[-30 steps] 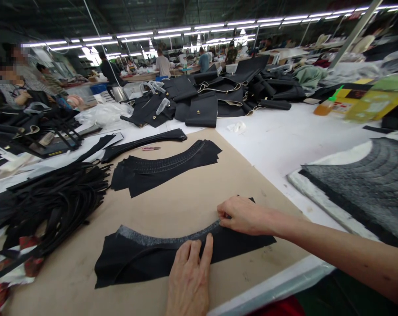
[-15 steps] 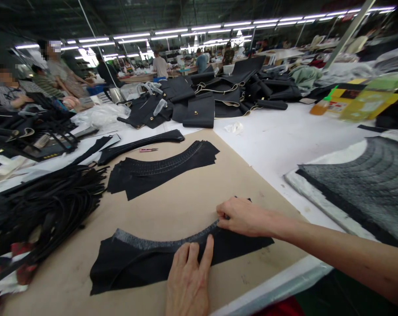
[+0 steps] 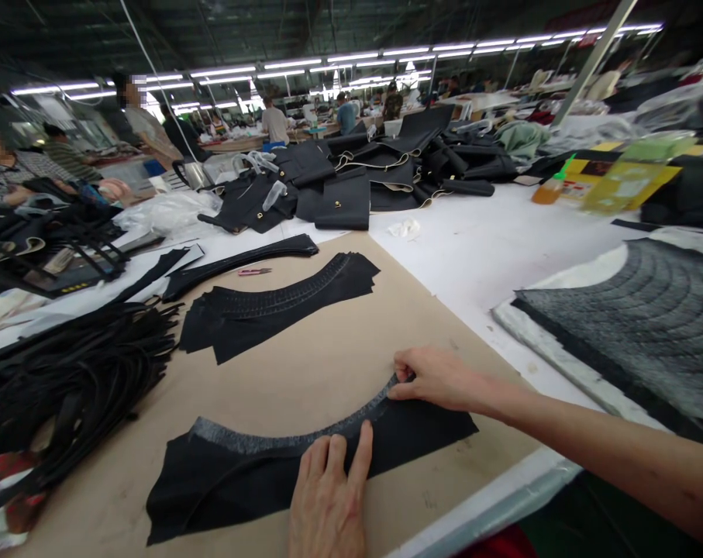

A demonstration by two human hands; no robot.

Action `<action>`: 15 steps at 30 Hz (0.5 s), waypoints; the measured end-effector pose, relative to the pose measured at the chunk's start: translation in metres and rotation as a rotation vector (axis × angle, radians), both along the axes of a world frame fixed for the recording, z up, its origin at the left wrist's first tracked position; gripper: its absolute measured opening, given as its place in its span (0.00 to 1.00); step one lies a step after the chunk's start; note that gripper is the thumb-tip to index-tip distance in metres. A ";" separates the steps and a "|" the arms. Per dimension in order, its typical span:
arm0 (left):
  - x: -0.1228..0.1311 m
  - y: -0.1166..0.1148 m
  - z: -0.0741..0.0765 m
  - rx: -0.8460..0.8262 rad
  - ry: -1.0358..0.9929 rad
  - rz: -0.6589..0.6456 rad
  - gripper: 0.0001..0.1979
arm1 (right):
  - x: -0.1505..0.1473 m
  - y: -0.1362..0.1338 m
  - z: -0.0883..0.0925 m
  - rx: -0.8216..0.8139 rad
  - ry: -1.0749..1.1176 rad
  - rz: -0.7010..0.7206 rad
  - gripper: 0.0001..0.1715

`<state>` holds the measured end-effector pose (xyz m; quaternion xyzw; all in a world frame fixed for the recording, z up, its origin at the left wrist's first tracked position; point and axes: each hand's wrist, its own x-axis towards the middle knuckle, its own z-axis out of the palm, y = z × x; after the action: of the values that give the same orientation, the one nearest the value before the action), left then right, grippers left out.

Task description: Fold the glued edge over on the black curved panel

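A curved black panel (image 3: pixel 240 484), leather-like, lies on the brown board in front of me. A grey, fuzzy strip (image 3: pixel 252 442) runs along its inward-curving far edge. My left hand (image 3: pixel 331 496) lies on the middle of the panel, fingers stretched out and pressing just below that strip. At the panel's right end, my right hand (image 3: pixel 429 378) has thumb and fingers pinched on the far edge. What sits between those fingertips is partly hidden. Beyond my hands lies a fanned stack of similar curved black panels (image 3: pixel 287 310) with stitched or marked bands.
Small red-handled thread snips (image 3: pixel 254 272) lie behind the stack. At left is a heap of black strips (image 3: pixel 89 380). Black bag pieces (image 3: pixel 345 198) pile up at the back. A grey-lined black piece (image 3: pixel 635 325) and an orange glue bottle (image 3: pixel 549 190) are at right.
My right hand has shifted slightly right along the panel's curved edge, uncovering more of the grey strip. My left hand stays on the panel. The whole view has turned a little.
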<state>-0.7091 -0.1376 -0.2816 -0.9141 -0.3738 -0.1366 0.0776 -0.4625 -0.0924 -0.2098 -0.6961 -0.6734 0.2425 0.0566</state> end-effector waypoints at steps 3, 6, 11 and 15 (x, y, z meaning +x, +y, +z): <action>0.002 -0.001 -0.007 0.007 -0.030 0.034 0.39 | 0.018 0.004 -0.001 -0.073 0.163 -0.057 0.08; 0.004 -0.001 -0.013 0.016 -0.072 0.037 0.39 | 0.027 0.005 -0.002 -0.143 0.289 -0.119 0.03; 0.003 0.001 -0.017 0.047 -0.095 0.027 0.40 | 0.029 0.002 -0.009 -0.138 0.367 -0.156 0.02; 0.002 0.003 -0.018 0.062 -0.098 0.027 0.38 | 0.030 0.003 -0.016 -0.080 0.337 -0.143 0.04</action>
<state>-0.7070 -0.1349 -0.2993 -0.8984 -0.3851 -0.1915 0.0892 -0.4329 -0.0890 -0.2259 -0.6936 -0.5930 0.3773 0.1579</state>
